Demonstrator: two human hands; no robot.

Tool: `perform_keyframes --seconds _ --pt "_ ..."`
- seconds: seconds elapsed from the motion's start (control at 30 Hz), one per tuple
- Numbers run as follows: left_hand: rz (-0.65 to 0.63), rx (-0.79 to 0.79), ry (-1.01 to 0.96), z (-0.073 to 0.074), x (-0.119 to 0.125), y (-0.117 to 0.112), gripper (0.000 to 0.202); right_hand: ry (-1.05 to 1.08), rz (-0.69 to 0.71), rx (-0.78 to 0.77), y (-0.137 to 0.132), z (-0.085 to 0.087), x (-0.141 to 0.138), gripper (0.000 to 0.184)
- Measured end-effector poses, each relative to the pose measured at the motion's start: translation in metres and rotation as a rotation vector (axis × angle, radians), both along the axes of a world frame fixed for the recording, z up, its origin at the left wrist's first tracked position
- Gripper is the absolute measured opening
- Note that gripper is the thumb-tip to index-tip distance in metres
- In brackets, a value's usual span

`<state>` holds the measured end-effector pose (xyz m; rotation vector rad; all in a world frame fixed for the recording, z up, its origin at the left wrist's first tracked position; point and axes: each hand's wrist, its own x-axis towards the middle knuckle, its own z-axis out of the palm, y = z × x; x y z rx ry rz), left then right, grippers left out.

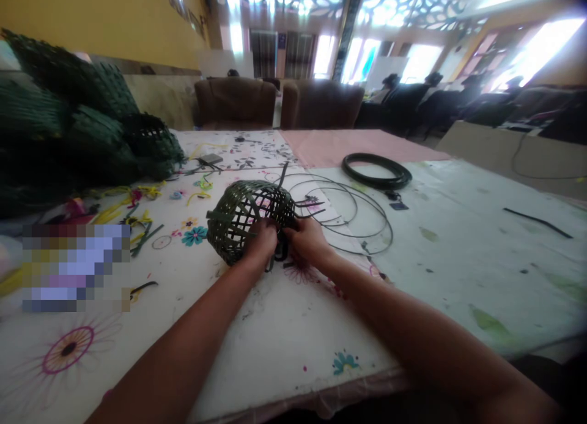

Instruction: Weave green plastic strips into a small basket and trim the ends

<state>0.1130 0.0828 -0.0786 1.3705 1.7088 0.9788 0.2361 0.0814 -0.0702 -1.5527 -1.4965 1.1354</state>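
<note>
A dark green woven basket lies tilted on the table with its open lattice facing me. Several loose strip ends stick out from its right side and top. My left hand is closed on the basket's near edge. Close beside it, my right hand pinches at the same edge, where dark strips bunch between the two hands. The fingertips of both hands are partly hidden, so the exact strip in the right hand is hard to make out.
Behind the basket lie thin wire loops and a thick dark coil. Green woven baskets are piled at the left, near yellow strip scraps. A single dark strip lies far right. Brown chairs stand beyond the table.
</note>
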Motion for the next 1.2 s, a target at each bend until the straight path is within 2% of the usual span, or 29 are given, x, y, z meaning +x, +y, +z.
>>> perform_keyframes --seconds 0.1,0.33,0.43,0.63,0.87,0.97,1.03,1.13,1.2 --pt "0.002 0.012 -0.01 -0.002 0.0 0.0 0.024 0.043 0.044 -0.038 0.0 0.001 0.003 0.01" --pt "0.002 0.015 -0.027 -0.004 0.001 -0.001 0.026 0.179 0.249 -0.156 0.005 0.005 0.023 0.013" --pt "-0.001 0.006 -0.039 -0.003 0.001 -0.001 0.028 0.184 0.274 -0.177 0.007 0.007 0.026 0.012" --pt "-0.004 -0.01 -0.033 -0.001 0.001 -0.002 0.022 0.087 0.162 -0.102 0.003 0.005 0.017 0.012" --pt "-0.001 0.004 -0.023 -0.003 0.0 -0.002 0.023 -0.121 -0.021 0.155 -0.001 -0.001 0.0 0.02" --pt "0.006 0.014 -0.022 -0.004 -0.001 -0.001 0.025 -0.155 -0.052 0.214 0.0 -0.002 -0.003 0.025" --pt "0.008 0.013 -0.027 -0.004 -0.001 -0.001 0.026 -0.129 -0.008 0.198 0.0 -0.001 0.0 0.021" --pt "0.002 0.002 -0.059 -0.004 -0.001 -0.001 0.026 -0.037 0.156 0.082 0.004 0.002 0.015 0.013" --pt "-0.012 -0.008 -0.091 -0.003 -0.001 -0.002 0.026 0.026 0.258 -0.011 0.008 0.005 0.027 0.021"
